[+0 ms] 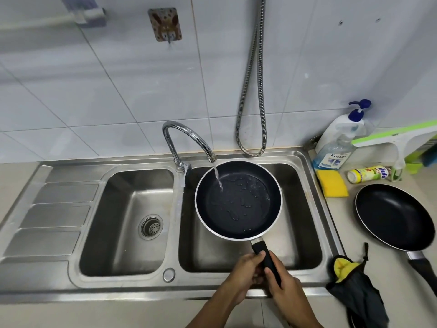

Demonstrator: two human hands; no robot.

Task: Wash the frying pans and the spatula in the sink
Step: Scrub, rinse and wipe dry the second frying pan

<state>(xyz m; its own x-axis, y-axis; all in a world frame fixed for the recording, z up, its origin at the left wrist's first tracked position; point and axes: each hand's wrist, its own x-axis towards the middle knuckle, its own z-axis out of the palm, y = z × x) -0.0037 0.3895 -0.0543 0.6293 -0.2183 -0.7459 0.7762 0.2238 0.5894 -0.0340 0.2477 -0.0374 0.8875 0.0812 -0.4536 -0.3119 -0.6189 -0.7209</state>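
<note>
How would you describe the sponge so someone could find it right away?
Start at the double steel sink and look just past its right rim, onto the beige counter. The sponge lies flat there, in front of the blue liquid bottle. It is the only bright yellow rectangular block; the nearby frying pan is black.

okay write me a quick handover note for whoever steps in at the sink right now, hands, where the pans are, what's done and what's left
Hands: left hand and right hand both grip the handle of the small frying pan.
Position: that pan is held over the right basin, with water from the tap running into it.
Second frying pan sits on the counter to the right, not yet in the sink.
Yellow sponge and soap bottle lie beside the sink, untouched.
Spatula: not in view.
Done: first pan being rinsed.
Left: scrub it, wash second pan and the spatula.
</note>
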